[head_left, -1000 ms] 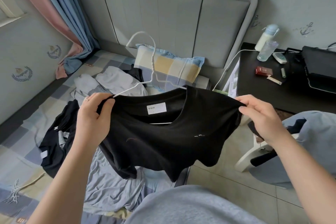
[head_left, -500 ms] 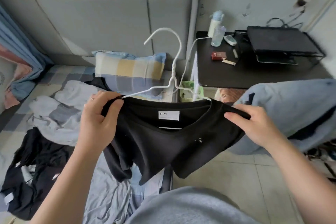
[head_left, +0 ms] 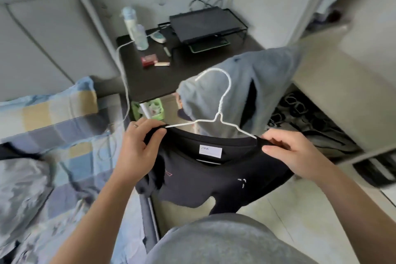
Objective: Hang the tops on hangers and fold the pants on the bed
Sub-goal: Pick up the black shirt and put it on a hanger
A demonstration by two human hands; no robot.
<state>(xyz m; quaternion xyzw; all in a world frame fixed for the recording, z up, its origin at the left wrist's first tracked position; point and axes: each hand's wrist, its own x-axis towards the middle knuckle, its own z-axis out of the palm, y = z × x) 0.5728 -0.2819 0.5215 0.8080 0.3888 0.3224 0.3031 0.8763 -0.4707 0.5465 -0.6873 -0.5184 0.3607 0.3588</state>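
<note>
Now the shirt (head_left: pixel 205 173): black, on the white hanger (head_left: pixel 220 100), in the air over the floor (head_left: pixel 300 210), just beside the bed (head_left: pixel 70 135).
Left hand (head_left: pixel 137 152): fingers curled, grips the shirt's left shoulder.
Right hand (head_left: pixel 293 156): pinches the right shoulder at the hanger's end.

Hanger (head_left: pixel 218 117) arm ends hidden inside black top (head_left: pixel 203 178); pt of hem behind grey shirt (head_left: pixel 225 242). Bed (head_left: pixel 85 156) cut off at L edge. Red box (head_left: pixel 149 60) on desk (head_left: pixel 150 83) too blurry to ID.

Grey top (head_left: pixel 225 240); bare forearms (head_left: pixel 92 210); ring (head_left: pixel 135 125) on left hand (head_left: pixel 137 152).
</note>
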